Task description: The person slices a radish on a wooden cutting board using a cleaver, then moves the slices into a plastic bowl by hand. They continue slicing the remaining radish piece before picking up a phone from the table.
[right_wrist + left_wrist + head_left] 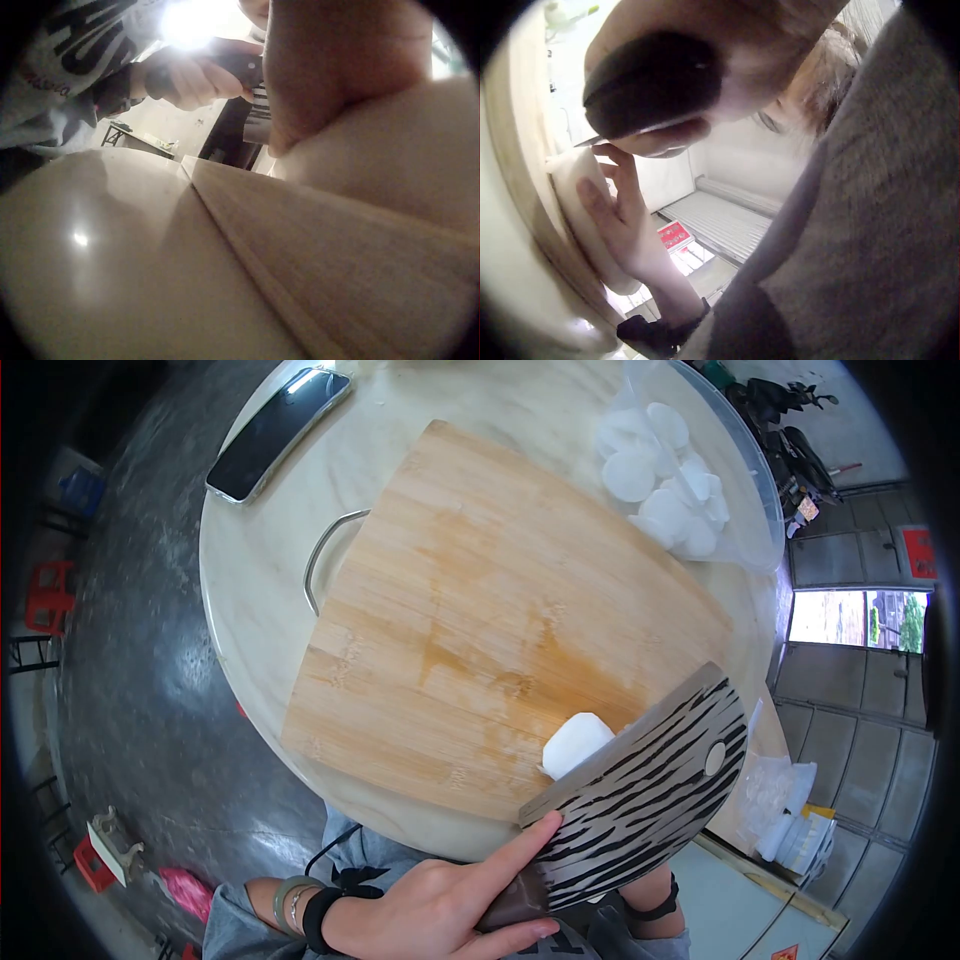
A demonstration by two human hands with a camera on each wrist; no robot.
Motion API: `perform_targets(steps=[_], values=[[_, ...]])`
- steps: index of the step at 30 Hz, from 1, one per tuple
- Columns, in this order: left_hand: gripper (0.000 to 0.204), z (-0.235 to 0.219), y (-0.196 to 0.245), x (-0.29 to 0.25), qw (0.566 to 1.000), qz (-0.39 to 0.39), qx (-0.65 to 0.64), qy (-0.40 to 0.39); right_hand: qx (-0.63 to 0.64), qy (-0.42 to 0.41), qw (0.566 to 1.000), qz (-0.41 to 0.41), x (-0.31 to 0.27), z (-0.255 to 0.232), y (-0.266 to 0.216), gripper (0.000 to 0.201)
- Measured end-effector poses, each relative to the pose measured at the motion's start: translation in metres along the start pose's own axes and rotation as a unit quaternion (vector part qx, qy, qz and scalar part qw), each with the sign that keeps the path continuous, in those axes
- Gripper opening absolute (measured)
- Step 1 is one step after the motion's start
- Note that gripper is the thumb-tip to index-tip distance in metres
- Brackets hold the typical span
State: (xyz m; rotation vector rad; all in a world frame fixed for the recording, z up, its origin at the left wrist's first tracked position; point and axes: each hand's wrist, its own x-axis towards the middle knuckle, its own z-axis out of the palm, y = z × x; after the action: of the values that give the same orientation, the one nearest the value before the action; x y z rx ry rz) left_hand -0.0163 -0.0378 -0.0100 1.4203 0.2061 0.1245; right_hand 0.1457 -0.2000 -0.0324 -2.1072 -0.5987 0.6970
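Observation:
My left hand (430, 900) grips the dark handle (518, 900) of a wide cleaver (640, 790) with black stripes, its index finger along the blade. The cleaver's edge lies against a white vegetable piece (577, 743) near the wooden board's (450, 560) lower right edge. Behind the blade, most of my right hand (650, 890) is hidden in the head view. The left wrist view shows my right hand (626, 225) with fingers round the long white vegetable (581, 195). In the right wrist view that vegetable (382, 157) rests on the board (300, 240).
A clear bag of round white slices (660, 480) lies at the round table's (250, 630) upper right. A phone (275, 435) is at upper left. Beside the board stands its metal handle (318, 560). Plastic-wrapped items (795, 825) are at lower right.

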Motion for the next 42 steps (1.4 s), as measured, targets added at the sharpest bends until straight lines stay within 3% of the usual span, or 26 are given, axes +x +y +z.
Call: perform_targets(steps=[1,2,4,7,8,10,15,21,22,24,25,28,32,38,40,42], values=[[0.075,-0.001,0.0,0.0,1.0,0.0,0.001,-0.006,0.0,-0.001,1.0,0.001,0.001,-0.001,0.001,0.05],[0.075,-0.003,0.001,0.001,1.0,-0.001,0.001,-0.005,-0.109,-0.009,0.992,-0.068,0.003,-0.003,0.002,0.049],[0.076,-0.006,0.005,0.002,0.997,-0.056,-0.039,-0.026,-0.32,-0.023,0.925,-0.201,0.007,-0.007,0.003,0.049],[0.077,0.002,-0.005,0.001,0.999,0.01,-0.042,0.016,-0.322,-0.011,0.92,-0.222,0.009,-0.006,0.001,0.048],[0.077,0.0,-0.004,0.0,0.999,0.009,-0.043,0.018,-0.321,-0.013,0.92,-0.222,0.009,-0.004,-0.002,0.048],[0.077,-0.003,-0.001,0.0,0.999,-0.017,-0.042,-0.012,-0.223,0.021,0.961,-0.162,0.008,0.0,-0.008,0.047],[0.078,-0.008,-0.005,-0.002,0.998,-0.012,-0.058,-0.015,-0.233,0.015,0.958,-0.169,0.006,-0.002,0.0,0.05],[0.083,-0.013,-0.019,-0.014,0.998,-0.014,-0.041,-0.049,-0.353,0.036,0.898,-0.26,0.005,-0.002,0.001,0.042],[0.084,-0.016,-0.018,-0.017,0.995,-0.038,-0.05,-0.075,-0.354,0.034,0.898,-0.261,0.005,-0.001,-0.001,0.042],[0.085,-0.025,-0.019,-0.023,0.989,-0.078,-0.064,-0.107,-0.248,0.053,0.955,-0.156,0.009,0.004,-0.007,0.041],[0.085,-0.027,-0.019,-0.025,0.98,-0.119,-0.078,-0.142,-0.272,0.063,0.947,-0.158,0.009,0.005,-0.004,0.042],[0.086,-0.027,-0.02,-0.028,0.985,-0.098,-0.082,-0.117,-0.28,0.051,0.951,-0.118,0.003,0.0,0.0,0.045],[0.086,-0.03,-0.023,-0.031,0.977,-0.128,-0.087,-0.144,-0.259,0.04,0.956,-0.131,0.007,0.0,-0.002,0.047],[0.084,-0.03,-0.018,-0.027,0.983,-0.112,-0.054,-0.134,-0.257,0.041,0.959,-0.115,0.011,0.004,-0.005,0.046],[0.078,-0.024,-0.017,-0.027,0.993,-0.07,-0.075,-0.065,-0.254,0.043,0.96,-0.11,0.01,0.002,-0.004,0.046],[0.079,-0.02,-0.015,-0.026,0.993,-0.075,-0.069,-0.058,-0.251,0.047,0.961,-0.103,0.009,-0.001,-0.003,0.046]])
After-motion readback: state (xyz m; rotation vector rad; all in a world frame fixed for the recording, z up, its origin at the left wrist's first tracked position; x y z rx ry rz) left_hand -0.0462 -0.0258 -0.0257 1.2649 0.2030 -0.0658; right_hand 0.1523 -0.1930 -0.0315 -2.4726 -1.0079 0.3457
